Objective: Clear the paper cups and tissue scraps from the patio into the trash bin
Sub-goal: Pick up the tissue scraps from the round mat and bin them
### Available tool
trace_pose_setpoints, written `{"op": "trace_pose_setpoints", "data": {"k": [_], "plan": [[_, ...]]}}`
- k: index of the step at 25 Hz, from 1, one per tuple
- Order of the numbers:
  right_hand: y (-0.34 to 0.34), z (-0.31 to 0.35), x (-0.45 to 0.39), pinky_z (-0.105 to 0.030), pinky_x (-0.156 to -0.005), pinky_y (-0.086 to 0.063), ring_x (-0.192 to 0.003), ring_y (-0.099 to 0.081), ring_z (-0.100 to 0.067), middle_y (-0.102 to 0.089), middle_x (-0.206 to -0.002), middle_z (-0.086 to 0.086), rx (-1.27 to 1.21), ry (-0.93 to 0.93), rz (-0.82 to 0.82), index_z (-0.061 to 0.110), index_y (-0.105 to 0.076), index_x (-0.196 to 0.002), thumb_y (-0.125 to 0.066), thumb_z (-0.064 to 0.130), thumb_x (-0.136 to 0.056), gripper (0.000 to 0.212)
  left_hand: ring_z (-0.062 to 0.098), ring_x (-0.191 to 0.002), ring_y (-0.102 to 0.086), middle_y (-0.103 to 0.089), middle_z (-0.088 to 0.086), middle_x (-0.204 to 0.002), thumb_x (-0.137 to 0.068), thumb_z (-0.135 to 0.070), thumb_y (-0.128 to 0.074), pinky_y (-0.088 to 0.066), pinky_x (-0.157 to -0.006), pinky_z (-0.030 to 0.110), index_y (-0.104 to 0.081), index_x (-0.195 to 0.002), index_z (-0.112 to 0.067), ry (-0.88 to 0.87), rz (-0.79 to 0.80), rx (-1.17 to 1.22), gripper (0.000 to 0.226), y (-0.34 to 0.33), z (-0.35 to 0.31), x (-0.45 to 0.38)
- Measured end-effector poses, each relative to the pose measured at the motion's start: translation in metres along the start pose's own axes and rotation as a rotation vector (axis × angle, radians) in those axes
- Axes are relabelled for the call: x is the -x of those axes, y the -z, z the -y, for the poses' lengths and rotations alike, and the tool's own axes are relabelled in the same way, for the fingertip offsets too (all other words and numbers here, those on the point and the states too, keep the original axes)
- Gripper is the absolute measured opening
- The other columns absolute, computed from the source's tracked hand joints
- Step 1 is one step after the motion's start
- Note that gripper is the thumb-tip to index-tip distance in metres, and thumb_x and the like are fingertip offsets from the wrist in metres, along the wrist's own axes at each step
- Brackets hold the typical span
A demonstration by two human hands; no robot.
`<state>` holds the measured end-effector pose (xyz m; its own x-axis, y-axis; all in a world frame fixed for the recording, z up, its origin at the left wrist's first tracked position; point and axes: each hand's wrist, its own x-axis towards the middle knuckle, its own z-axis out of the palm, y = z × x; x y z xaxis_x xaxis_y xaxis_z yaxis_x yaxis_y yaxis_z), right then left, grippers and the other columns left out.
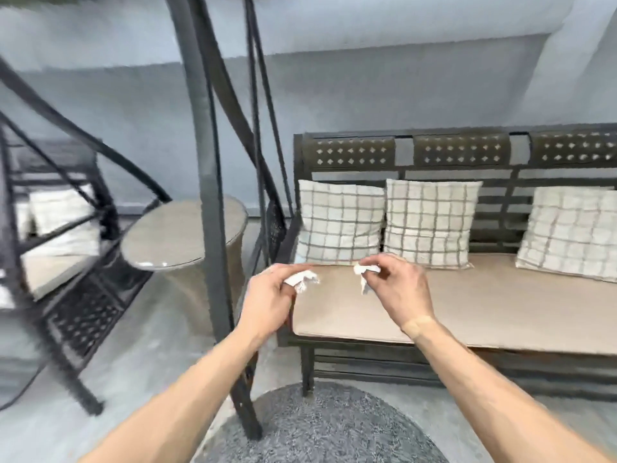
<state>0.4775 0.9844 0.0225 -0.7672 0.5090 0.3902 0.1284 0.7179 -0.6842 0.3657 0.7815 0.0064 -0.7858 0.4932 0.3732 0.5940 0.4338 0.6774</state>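
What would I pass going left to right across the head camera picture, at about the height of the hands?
Swing seat frame → round side table → dark post → left hand with tissue scrap → right hand with second tissue scrap → bench seat cushion.

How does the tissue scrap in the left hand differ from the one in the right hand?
The left hand's scrap looks bulkier and lies sideways; the right hand's scrap looks smaller and trails a thin strip downward. The left hand is lower than the right hand. Both scraps are white, crumpled, pinched by fingers.
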Motion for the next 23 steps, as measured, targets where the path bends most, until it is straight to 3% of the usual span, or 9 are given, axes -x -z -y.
{"op": "trace_pose_setpoints", "data": {"k": [4,11,14,16,23], "plan": [[-0.054,0.055,0.002,0.000,-0.073,-0.032,-0.078,-0.054,0.004,-0.069,-0.090,0.017,-0.081,0.166,0.112,0.028,-0.075,-0.088,-0.070,0.009,-0.077,0.023,-0.006,-0.087,-0.057,-0.066,-0.023,-0.093,-0.079,0.002,-0.060,-0.037,-0.075,0.001,-0.069,-0.101,-0.036,0.168,-0.188,-0.114,0.044,0.078,0.033,0.036],[-0.146,0.174,0.046,-0.002,-0.076,-0.036,-0.084,-0.058,0.004,-0.066,-0.087,0.021,-0.269,0.346,0.322,0.030,-0.074,-0.084,-0.067,0.004,-0.074,0.028,-0.002,-0.065,-0.057,-0.064,-0.022,-0.077,-0.090,-0.019,-0.060,-0.049,-0.059,0.030,-0.059,-0.097,-0.038,0.383,-0.487,-0.219,0.020,0.216,0.079,0.155],[-0.185,0.243,0.086,-0.016,-0.079,-0.046,-0.084,-0.062,-0.001,-0.069,-0.088,0.017,-0.340,0.457,0.418,0.029,-0.074,-0.084,-0.067,0.004,-0.074,0.028,0.009,-0.072,-0.062,-0.067,-0.010,-0.078,-0.092,-0.021,-0.062,-0.051,-0.067,0.037,-0.055,-0.098,-0.036,0.448,-0.624,-0.269,0.018,0.276,0.092,0.217],[-0.209,0.292,0.121,-0.023,-0.079,-0.048,-0.085,-0.064,-0.004,-0.071,-0.090,0.015,-0.362,0.557,0.459,0.027,-0.074,-0.084,-0.067,0.004,-0.074,0.026,0.016,-0.069,-0.063,-0.066,-0.006,-0.073,-0.093,-0.021,-0.060,-0.052,-0.064,0.040,-0.052,-0.098,-0.037,0.498,-0.690,-0.317,0.018,0.318,0.102,0.267],[-0.273,0.453,0.265,-0.026,-0.079,-0.050,-0.087,-0.065,-0.007,-0.071,-0.093,0.012,-0.442,0.819,0.635,0.026,-0.074,-0.089,-0.070,0.005,-0.075,0.025,0.026,-0.067,-0.067,-0.069,0.002,-0.075,-0.094,-0.020,-0.057,-0.053,-0.068,0.045,-0.051,-0.106,-0.041,0.710,-0.952,-0.370,0.024,0.444,0.125,0.453]]}}
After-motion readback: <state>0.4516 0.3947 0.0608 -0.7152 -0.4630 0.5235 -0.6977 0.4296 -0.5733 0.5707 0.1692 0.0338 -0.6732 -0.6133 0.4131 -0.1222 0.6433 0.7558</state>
